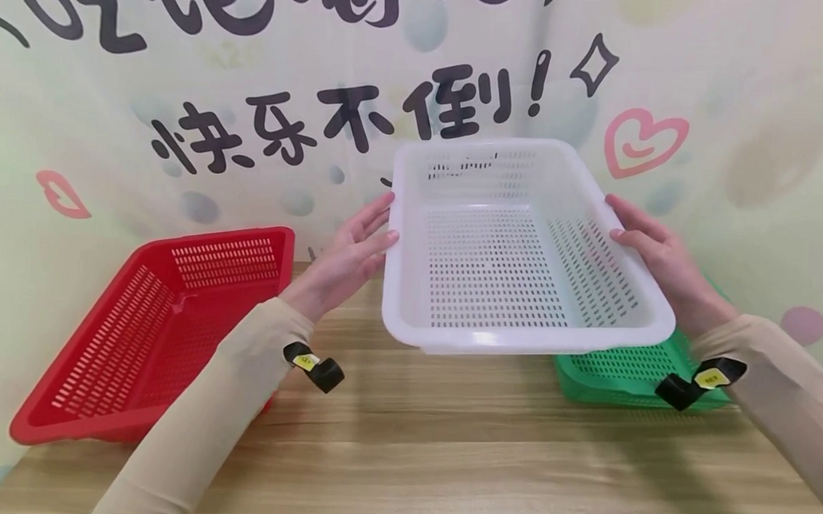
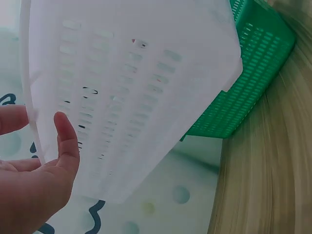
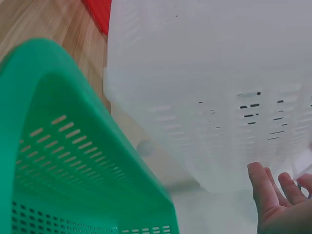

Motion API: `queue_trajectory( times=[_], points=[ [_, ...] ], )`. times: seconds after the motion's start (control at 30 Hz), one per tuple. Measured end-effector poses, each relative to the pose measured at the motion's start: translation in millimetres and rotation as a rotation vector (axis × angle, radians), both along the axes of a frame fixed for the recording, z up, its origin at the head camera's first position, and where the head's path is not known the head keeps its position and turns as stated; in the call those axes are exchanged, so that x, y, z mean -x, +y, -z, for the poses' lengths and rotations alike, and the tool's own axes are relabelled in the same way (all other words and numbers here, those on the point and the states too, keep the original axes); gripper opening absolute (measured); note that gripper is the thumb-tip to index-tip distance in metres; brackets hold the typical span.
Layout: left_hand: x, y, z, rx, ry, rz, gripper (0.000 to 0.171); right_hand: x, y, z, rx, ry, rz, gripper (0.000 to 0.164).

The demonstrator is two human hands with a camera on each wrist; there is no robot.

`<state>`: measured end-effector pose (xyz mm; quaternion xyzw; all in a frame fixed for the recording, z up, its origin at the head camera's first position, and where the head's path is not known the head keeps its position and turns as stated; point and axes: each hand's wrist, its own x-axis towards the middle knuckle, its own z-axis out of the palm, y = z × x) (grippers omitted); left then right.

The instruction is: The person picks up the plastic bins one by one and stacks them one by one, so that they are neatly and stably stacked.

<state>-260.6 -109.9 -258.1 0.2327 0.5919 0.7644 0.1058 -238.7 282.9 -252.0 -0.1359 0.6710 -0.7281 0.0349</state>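
Note:
A white perforated plastic basket (image 1: 491, 339) is held up above the table, tilted so its inside faces the head view. The left hand (image 1: 348, 260) grips its left rim, and the left wrist view shows fingers (image 2: 67, 141) at the rim and outer wall of the white basket (image 2: 146, 97). On the opposite side, the right hand (image 1: 660, 252) holds the right rim. In the right wrist view, the right hand's fingers (image 3: 263, 185) lie along the outside of the white basket (image 3: 195, 83). Nothing shows inside the basket.
A red basket (image 1: 135, 421) stands at the left of the wooden table (image 1: 410, 449), partly behind the left forearm. At the right sits a green basket (image 1: 627, 381), partly hidden by the white one and the right arm. A printed wall cloth (image 1: 262, 197) hangs close behind.

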Motion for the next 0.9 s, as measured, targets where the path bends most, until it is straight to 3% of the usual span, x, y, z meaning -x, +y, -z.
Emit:
queue_trajectory(
  times=[0.2, 0.47, 0.63, 0.9],
  points=[
    [7.0, 16.9, 1.7, -0.049, 0.01, 0.025, 0.064, 3.9, 15.2, 1.1, 0.058, 0.013, -0.026, 0.053],
    [16.3, 44.2, 1.4, -0.168, 0.011, 0.053, 0.066, 6.0, 32.7, -4.9, 0.055, -0.003, 0.037, 0.052],
    [19.2, 60.7, 1.5, -0.17, -0.023, 0.042, 0.067, 8.5, 43.7, -8.4, 0.058, -0.014, 0.053, 0.053],
    [22.9, 89.4, 4.3, -0.181, -0.086, 0.037, 0.069, 8.8, 66.3, -8.7, 0.174, -0.002, 0.016, 0.047]
  ],
)
